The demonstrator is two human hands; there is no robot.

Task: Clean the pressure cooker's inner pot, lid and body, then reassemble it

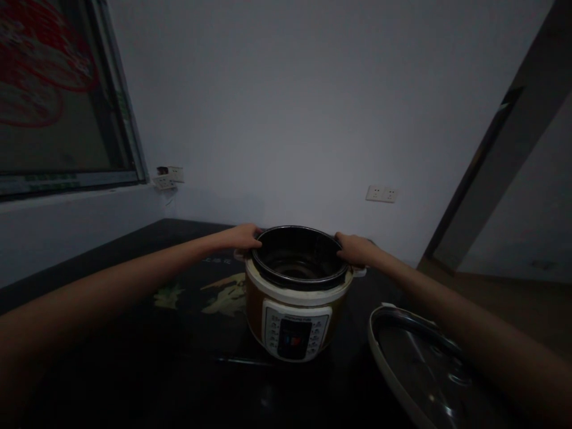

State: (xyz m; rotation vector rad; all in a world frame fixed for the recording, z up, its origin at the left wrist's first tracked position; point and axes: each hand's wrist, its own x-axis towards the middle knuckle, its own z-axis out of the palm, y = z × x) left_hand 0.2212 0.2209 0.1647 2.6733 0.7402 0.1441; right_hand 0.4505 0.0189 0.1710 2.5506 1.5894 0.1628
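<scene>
An electric pressure cooker [295,310] with a gold body and a white control panel stands open on a dark table [134,357]. A black inner pot [298,262] sits inside it. My left hand [241,236] grips the pot's rim on its left side, fingers curled over the edge. On the opposite side, my right hand [355,248] holds the rim the same way. The cooker's lid [424,369] lies upside down on the table to the right, under my right forearm.
Wall sockets [381,193] sit on the white back wall, with more sockets [167,177] in the left corner. A dark window [58,95] with red decoration fills the upper left. A doorway [513,179] opens at the right. The room is dim.
</scene>
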